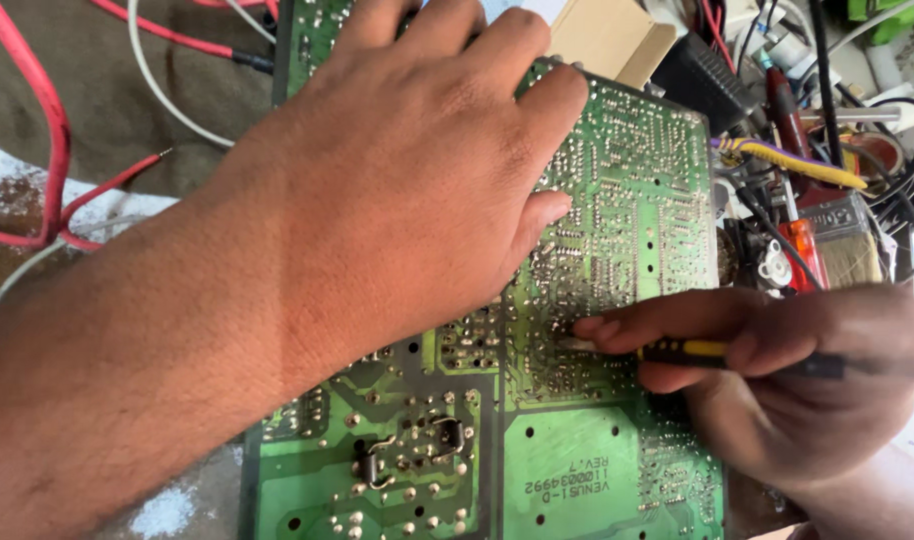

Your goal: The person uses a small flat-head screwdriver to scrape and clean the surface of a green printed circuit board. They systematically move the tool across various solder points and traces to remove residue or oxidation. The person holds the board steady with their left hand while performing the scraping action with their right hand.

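the right hand (777, 380) was clamped on a yellow-and-black tool (717, 352), its long axis level, tip apparently touching the green circuit board (617, 200) near its right edge. the left hand (417, 170) lay flat, fingers spread, pressing the board's upper left.

The circuit board (587, 300) is green and lies flat with its solder side up, dense with silver solder points and pale traces; it fills the middle of the scene from the near edge to the far side; the tool (717, 352) is slim, with a black and yellow handle, lying almost level from the right, its pale tip touching the board's solder points near the centre.
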